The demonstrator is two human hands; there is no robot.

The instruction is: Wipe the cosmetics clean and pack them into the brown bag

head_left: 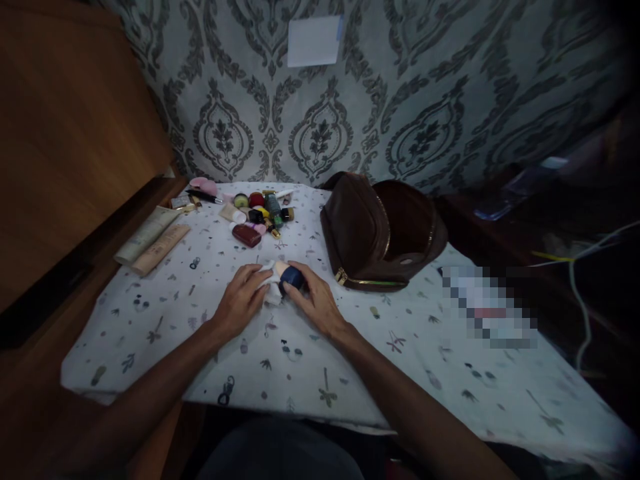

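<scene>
In the middle of the table, my right hand (320,303) is closed round a small dark blue bottle (291,275) with a cream-coloured end that points up and left. My left hand (241,301) grips a crumpled white wipe (273,293), which touches the bottle's left side. Behind my hands lies a loose group of cosmetics, among them a dark red case (246,235), a pale tube with a white cap (233,213) and a green bottle (273,206). A brown zip bag (355,230) stands to the right with its top unzipped and gaping.
Two large tubes, one grey-green (147,235) and one beige (161,250), lie at the table's left edge beside a wooden cabinet (75,147). A black pen (204,196) lies at the back left. A blurred-out flat item (487,307) rests on the right; cables (575,287) hang beyond it.
</scene>
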